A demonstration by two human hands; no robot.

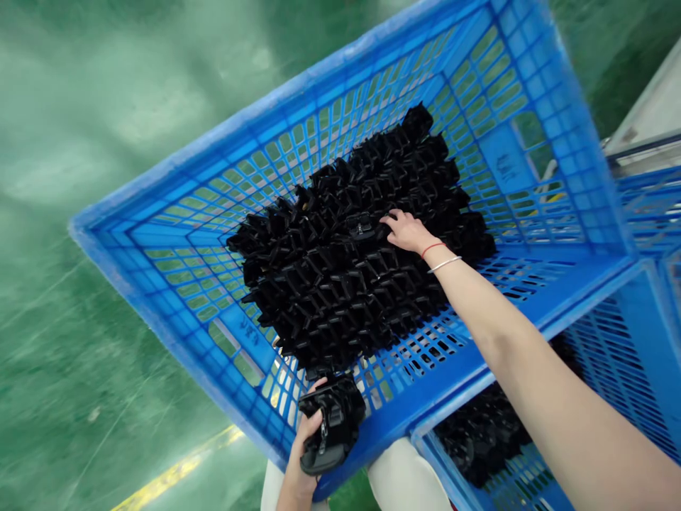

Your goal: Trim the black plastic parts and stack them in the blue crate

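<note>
A large blue plastic crate (367, 419) with grid walls holds many black moulded parts (340, 284) packed in rows. At the crate's near corner, my left hand (306, 440) grips a bundle of black parts (333, 426), thumb across its side. Small metal-looking fittings show on that bundle; its exact kind cannot be made out. My right hand (407, 231) reaches into the middle of the crate. Its curled fingers hold the end of one black part (363, 226) that lies on top of the rows. A red string and a silver bangle circle the right wrist.
A second blue crate (425, 440) with more black parts stands at the lower right, against the first. Further blue crates (652, 206) show at the right edge. The green floor (106, 341) carries a yellow line (175, 472). My light-clothed legs (404, 479) are at the bottom.
</note>
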